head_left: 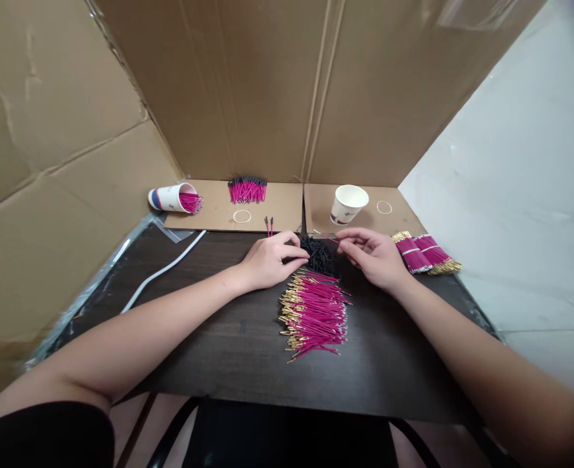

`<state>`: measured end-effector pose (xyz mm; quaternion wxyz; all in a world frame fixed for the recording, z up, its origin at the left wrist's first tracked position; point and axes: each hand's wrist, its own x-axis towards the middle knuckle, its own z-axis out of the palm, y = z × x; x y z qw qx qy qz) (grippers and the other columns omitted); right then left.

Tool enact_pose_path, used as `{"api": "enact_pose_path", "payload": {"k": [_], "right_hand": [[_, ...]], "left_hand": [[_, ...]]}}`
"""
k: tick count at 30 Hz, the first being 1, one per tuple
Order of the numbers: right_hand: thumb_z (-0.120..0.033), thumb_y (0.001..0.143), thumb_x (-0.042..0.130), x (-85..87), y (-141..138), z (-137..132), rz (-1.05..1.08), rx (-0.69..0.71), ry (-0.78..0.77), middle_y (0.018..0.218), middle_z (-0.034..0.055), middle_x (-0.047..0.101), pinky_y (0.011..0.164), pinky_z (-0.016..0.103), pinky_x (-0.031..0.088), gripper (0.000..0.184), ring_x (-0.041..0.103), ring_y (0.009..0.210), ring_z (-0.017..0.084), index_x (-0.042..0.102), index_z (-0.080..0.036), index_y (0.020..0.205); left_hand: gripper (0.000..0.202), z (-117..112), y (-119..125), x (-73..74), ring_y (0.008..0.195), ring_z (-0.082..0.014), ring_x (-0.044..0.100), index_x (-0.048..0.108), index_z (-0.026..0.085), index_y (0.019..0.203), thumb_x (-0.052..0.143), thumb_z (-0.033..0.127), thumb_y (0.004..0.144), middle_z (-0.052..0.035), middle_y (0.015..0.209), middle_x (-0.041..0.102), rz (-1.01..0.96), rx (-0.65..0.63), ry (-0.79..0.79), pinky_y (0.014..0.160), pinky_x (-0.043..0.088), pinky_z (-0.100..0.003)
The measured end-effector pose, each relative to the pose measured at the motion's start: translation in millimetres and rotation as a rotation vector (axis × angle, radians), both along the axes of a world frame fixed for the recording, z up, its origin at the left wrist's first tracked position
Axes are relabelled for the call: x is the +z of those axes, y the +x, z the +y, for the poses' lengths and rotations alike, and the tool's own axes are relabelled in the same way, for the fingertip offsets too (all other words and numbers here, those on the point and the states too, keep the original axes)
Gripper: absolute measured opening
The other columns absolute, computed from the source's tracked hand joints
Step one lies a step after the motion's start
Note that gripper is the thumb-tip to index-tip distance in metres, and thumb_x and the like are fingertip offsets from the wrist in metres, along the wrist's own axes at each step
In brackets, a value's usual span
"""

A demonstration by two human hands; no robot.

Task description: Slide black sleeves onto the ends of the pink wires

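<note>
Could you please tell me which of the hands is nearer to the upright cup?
The right hand is nearer, just in front of the upright cup; the left hand is farther off to its left.

wire pile (316, 312): before parts heap (320, 257) | bundles (429, 252): far right | wires (190, 203): in left cup (168, 197)

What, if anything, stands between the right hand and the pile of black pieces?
Nothing visible blocks that gap. The right hand, beside the black pile, holds a thin pink wire; the left hand is at the pile's opposite edge.
</note>
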<state>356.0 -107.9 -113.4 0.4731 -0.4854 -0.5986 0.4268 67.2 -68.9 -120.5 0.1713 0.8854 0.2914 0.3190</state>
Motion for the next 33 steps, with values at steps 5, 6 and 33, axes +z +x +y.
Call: {"api": "enact_pose_path", "payload": {"k": [5, 6, 33], "right_hand": [[-0.062, 0.089, 0.085, -8.2, 1, 3, -0.051, -0.072, 0.003, 0.084, 0.0073, 0.077, 0.057, 0.031, 0.044, 0.049, 0.055, 0.062, 0.014, 0.082, -0.017, 0.109], [-0.062, 0.090, 0.084, -9.4, 0, 3, -0.070, -0.081, 0.018, 0.084, 0.0071, 0.077, 0.058, 0.031, 0.045, 0.048, 0.056, 0.063, 0.015, 0.082, -0.017, 0.106], [-0.053, 0.095, 0.077, -11.2, -4, 1, -0.218, -0.049, 0.098, 0.084, 0.0071, 0.076, 0.066, 0.034, 0.054, 0.033, 0.064, 0.073, 0.020, 0.079, -0.020, 0.093]], "left_hand": [[0.016, -2, 3, 5.2, 0.080, -0.0166, 0.069, 0.085, 0.020, 0.106, 0.071, 0.026, 0.105, -0.0078, 0.104, 0.080, -0.108, 0.011, -0.054, 0.081, 0.057, -0.034], [0.015, -2, 4, 6.2, 0.071, -0.0141, 0.062, 0.084, 0.019, 0.105, 0.072, 0.026, 0.104, -0.0068, 0.101, 0.079, -0.132, 0.036, -0.078, 0.075, 0.054, -0.032], [0.029, -4, 12, 6.9, 0.065, -0.0145, 0.056, 0.081, 0.018, 0.103, 0.074, 0.046, 0.102, -0.0045, 0.081, 0.073, -0.350, 0.153, -0.472, 0.062, 0.044, -0.029]]}}
